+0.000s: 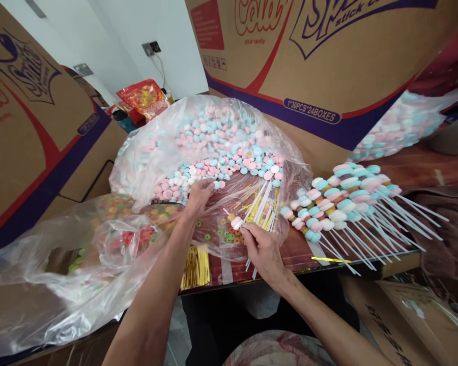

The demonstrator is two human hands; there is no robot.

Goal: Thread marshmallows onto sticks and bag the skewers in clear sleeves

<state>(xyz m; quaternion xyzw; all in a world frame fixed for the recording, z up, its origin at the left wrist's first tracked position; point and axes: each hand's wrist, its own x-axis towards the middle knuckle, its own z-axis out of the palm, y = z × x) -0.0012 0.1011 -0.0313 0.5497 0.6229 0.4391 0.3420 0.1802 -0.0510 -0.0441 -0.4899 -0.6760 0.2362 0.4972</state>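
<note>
A person sits at a dark red table (297, 254) with both bare hands over a large clear plastic bag (293, 152) lying open toward them. In the bag spreads a heap of small round candies (213, 127) in pink, pale blue and white.

The left hand (201, 195) reaches to the near edge of the heap, its fingertips beside a few blue and pink candies. Its fingers are bent close together; whether they grip a candy, I cannot tell.

The right hand (263, 249) pinches a short candy skewer (235, 222) between thumb and finger, in a narrow grip. The skewer is tilted, over the plastic between the hands, with a pink-and-white candy nearest the fingers and smaller pieces further along.

Below the skewer lie green and orange ring candies (229, 236). Just behind the right hand is a bunch of white sticks (261, 201), mixed with gold strips. A bundle of gold ties (196, 267) lies at the table's front edge, near the left forearm.

To the right, a pile of loaded skewers (343, 198) rests with its bare sticks pointing toward the person. One gold tie (330, 260) lies in front of it. On the left, another clear bag (99, 284) holds more colored rings. Large cardboard boxes (309, 66) stand behind and to the left.
</note>
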